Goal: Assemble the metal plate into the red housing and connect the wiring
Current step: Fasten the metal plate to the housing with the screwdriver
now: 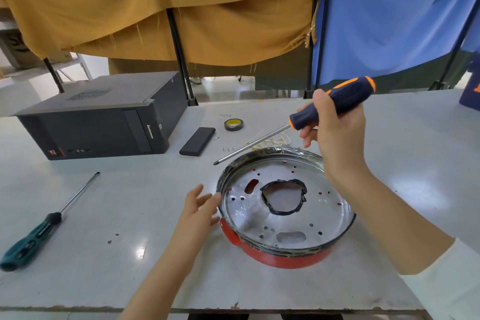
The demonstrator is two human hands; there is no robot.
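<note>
The red housing (280,258) lies on the table in front of me, with the round metal plate (322,210) seated inside it. The plate has several small holes and a central opening edged with black tape. My left hand (200,212) rests open against the housing's left rim, fingers spread. My right hand (335,132) hovers above the housing's far rim, shut on a navy and orange screwdriver (337,104). Its shaft slants down-left and the tip hangs just beyond the far-left rim. Thin pale wires (270,141) lie behind the housing.
A green-handled screwdriver (33,236) lies at the left. A black computer case (101,117) stands at the back left. Near it are a flat black box (197,141), a tape roll (233,125) and several small screws (228,149). The table's front edge (233,308) is close.
</note>
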